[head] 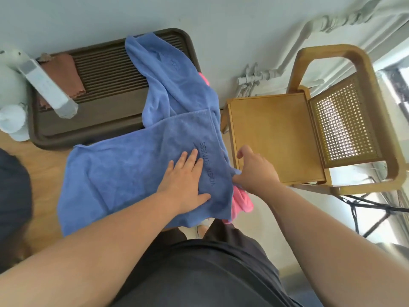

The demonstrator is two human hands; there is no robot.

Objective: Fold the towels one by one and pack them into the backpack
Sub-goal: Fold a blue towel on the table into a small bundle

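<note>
On the light wooden worktop (44, 165), a large blue cloth towel (124, 173) stamped with dark lettering is spread out, its far end draped over a dark brown slatted tray (106, 69). The towel is pressed flat by the left hand (186, 180), whose fingers (192, 158) are straight and slightly spread. Its right edge is gripped by the right hand (254, 171), fingers curled into the cloth (thumb raised). A crumpled pink towel (242, 202) is partly covered beneath that edge. A tan wooden chair with a cane back (272, 134) stands just beside.
</note>
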